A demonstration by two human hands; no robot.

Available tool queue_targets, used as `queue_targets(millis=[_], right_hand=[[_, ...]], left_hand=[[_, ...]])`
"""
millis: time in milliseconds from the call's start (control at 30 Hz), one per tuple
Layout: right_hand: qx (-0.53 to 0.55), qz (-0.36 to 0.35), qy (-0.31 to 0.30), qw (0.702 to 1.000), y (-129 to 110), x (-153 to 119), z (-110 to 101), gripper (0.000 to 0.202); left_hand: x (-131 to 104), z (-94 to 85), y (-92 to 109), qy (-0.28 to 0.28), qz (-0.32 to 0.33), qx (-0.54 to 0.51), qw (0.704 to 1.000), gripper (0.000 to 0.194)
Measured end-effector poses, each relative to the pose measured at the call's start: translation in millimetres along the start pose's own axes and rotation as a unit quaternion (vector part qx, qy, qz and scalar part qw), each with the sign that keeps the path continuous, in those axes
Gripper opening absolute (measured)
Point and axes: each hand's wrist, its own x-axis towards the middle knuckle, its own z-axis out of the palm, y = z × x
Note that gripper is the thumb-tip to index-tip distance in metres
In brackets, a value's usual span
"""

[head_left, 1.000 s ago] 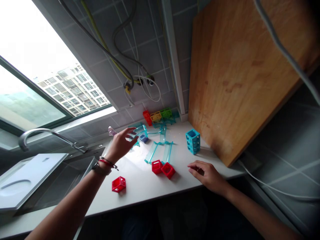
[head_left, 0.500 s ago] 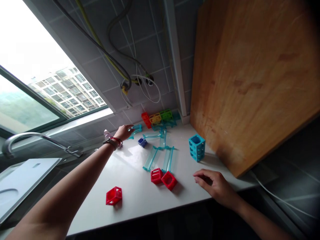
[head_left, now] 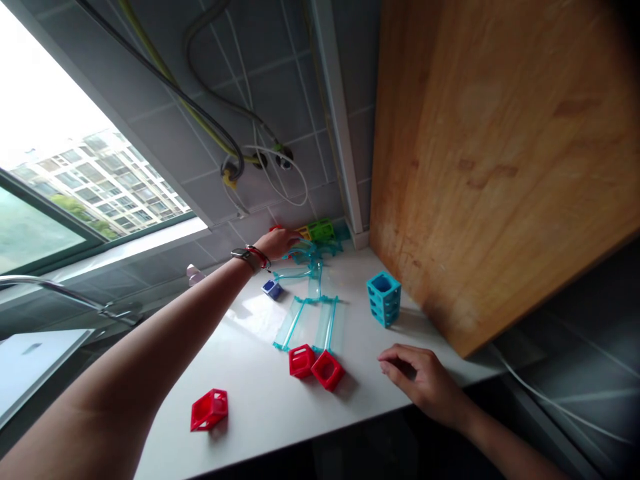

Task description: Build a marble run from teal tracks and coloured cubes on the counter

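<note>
My left hand [head_left: 281, 244] reaches to the back of the counter, its fingers closed on a curved clear-teal track piece [head_left: 302, 248] beside the yellow and green blocks [head_left: 321, 231]. Near the front edge, my right hand [head_left: 417, 377] hovers with thumb and fingers curled but apart, holding nothing. A teal block tower [head_left: 384, 299] stands upright behind it. Two red blocks [head_left: 327, 370] touch each other at the near end of two straight clear tracks [head_left: 293, 325]. A small blue block [head_left: 273, 289] lies left of the other track pieces.
Another red block [head_left: 209, 410] sits at the front left of the white counter [head_left: 250, 427]. A large wooden board [head_left: 490, 153] leans on the right. A faucet [head_left: 65, 287] is at the left; cables [head_left: 200, 107] hang at the back.
My left hand has moved right with the curved track, from the open counter to the coloured blocks at the back. The view has shifted slightly; my right hand keeps its pose.
</note>
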Motion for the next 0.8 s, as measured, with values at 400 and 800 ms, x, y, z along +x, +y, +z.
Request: queue_targets(millis=[400,800], right_hand=[[-0.023,-0.016,0.005,1.000,-2.6,-1.6,2.7,0.025],[-0.031,-0.023,0.008,0.999,-1.4,-3.4,4.6,0.023]], left_hand=[[-9.0,41.5,-39.6,-0.067,-0.027,-0.031,0.997,0.033],[-6.2,74.2,-50.2,-0.097,-0.024,-0.090,0.991,0.035]])
